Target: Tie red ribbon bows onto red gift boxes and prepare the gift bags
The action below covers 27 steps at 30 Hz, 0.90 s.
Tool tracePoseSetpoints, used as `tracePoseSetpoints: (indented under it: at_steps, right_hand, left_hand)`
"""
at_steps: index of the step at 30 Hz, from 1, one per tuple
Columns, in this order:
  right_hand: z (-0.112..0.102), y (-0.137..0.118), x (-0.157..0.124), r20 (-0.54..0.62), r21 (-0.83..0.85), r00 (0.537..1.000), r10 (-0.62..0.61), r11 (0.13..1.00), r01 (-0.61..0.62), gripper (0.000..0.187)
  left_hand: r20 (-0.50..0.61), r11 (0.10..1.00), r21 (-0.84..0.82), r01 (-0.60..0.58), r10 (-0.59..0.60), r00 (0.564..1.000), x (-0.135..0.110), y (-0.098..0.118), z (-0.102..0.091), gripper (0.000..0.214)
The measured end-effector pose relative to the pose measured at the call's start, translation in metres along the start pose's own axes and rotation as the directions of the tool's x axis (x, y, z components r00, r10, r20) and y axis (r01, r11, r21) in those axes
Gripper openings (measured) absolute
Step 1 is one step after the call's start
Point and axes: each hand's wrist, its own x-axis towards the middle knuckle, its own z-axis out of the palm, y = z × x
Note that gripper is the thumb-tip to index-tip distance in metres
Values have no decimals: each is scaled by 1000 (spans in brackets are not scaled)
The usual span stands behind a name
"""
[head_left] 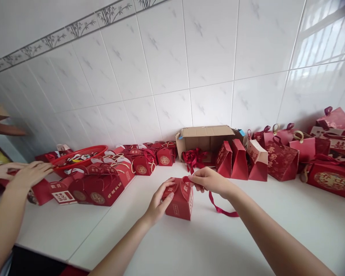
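Observation:
A small red gift box (178, 209) with gold lettering stands on the white counter in front of me. My left hand (160, 200) grips its left side, with the thumb across the front and fingers over the top. At the top flaps, my right hand (208, 181) pinches a dark red ribbon. The ribbon's loose length (222, 211) trails out below my right wrist onto the counter. My fingers partly hide where the ribbon meets the box.
An open cardboard box (208, 132) with bundled red ribbon (194, 158) stands by the tiled wall. Red gift boxes (99, 189) crowd the left, beside a red basin (96, 149). Gift bags (281, 159) line the right. Another person's hand (31, 174) touches boxes at far left.

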Motion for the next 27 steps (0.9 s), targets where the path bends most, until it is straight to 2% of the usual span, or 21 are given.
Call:
tracePoseSetpoints:
  at_steps: [3,8,14,21,27]
  right_hand:
    - [-1,1,0,-17,31,1000,12,999,-11,34]
    - [-5,3,0,34,124,999,-23,992,19,35]
    - [-9,5,0,-28,5,998,53,999,-53,32]
    - [-14,7,-2,-25,-124,990,136,983,-138,26]
    - [-20,10,-2,-29,-189,987,160,968,-163,27]
  left_hand:
    - [-28,999,-35,-33,33,999,2,-3,6,32]
    - [-77,994,-104,-26,18,997,0,-4,11,33]
    - [-112,991,-131,-17,2,994,-2,-2,15,33]
    - [-112,991,-137,-9,-6,994,1,-1,16,34]
    - [-110,989,-148,-5,-11,994,1,-1,15,35]
